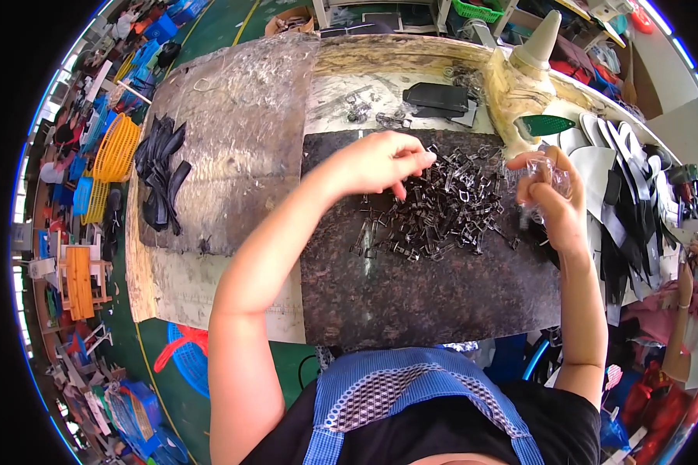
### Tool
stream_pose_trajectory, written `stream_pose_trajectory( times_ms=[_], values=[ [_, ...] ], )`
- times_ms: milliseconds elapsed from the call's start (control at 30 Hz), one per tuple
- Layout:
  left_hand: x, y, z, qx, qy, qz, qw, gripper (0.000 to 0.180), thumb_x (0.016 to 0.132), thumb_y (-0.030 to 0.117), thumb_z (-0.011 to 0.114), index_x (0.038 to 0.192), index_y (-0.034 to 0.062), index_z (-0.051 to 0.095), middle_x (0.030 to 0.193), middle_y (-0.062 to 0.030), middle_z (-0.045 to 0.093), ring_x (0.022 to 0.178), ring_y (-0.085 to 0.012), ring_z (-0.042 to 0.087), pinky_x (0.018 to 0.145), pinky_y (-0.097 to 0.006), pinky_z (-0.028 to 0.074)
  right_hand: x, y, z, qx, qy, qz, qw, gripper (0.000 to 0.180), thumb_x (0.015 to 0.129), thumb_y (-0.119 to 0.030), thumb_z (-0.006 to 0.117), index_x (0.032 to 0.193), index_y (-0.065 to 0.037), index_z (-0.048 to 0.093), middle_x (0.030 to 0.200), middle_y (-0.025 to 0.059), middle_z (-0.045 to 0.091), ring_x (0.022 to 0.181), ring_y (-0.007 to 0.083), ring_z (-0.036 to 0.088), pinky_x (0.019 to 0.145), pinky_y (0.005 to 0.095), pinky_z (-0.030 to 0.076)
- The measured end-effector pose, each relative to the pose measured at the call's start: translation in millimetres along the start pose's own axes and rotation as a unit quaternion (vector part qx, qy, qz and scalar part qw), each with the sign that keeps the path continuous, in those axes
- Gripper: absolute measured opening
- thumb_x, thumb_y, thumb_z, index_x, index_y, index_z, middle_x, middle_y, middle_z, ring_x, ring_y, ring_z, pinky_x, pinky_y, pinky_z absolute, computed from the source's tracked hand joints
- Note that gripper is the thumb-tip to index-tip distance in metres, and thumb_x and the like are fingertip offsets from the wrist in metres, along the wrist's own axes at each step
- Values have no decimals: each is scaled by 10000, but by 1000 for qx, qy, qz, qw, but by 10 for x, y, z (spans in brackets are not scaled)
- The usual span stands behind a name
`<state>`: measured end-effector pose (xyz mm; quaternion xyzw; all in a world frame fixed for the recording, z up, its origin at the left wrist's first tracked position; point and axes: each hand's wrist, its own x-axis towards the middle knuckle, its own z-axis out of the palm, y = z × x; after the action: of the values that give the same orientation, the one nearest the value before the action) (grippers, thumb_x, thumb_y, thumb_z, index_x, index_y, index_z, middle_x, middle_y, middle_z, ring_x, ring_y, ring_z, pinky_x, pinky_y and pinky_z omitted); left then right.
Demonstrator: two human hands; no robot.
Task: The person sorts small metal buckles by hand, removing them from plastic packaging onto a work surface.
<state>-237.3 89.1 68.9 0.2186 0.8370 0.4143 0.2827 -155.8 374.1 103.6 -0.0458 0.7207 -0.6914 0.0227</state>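
Observation:
A heap of small dark metal buckles (450,209) lies on the dark mottled board in front of me. Over its upper left edge is my left hand (380,163), fingers bent and drawn together. Something small and dark shows at its fingertips, too small to tell from the buckles behind. To the right of the heap, my right hand (558,201) is closed around a crumpled clear plastic bag (549,177), held above the board. Whether anything is inside the bag cannot be made out.
Black strips (160,170) lie on the worn board at left. Black flat pieces (436,99) rest at the back. A yellowed stand with a pale cone (539,43) rises at back right, near a green oval piece (545,125). White and black strips (609,170) are stacked at right. Another person works far right.

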Motion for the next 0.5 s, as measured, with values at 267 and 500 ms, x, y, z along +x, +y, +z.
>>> stream_pose_trajectory(
  times_ms=[267, 500],
  values=[
    [837, -788, -287, 415, 362, 123, 825, 317, 883, 341, 751, 1070, 97, 673, 959, -71, 726, 859, -160, 677, 798, -312, 541, 358, 87, 110, -76, 134, 29, 988, 375, 825, -299, 770, 1056, -44, 620, 888, 0, 624, 761, 78, 531, 683, 227, 401],
    [553, -184, -396, -223, 215, 118, 943, 164, 934, 219, 729, 943, 76, 650, 929, -19, 706, 874, -90, 652, 752, -277, 533, 768, 177, 171, -138, 71, 32, 987, 457, 811, -370, 797, 1047, -14, 636, 877, 28, 689, 822, 102, 616, 765, 272, 484]
  ],
)
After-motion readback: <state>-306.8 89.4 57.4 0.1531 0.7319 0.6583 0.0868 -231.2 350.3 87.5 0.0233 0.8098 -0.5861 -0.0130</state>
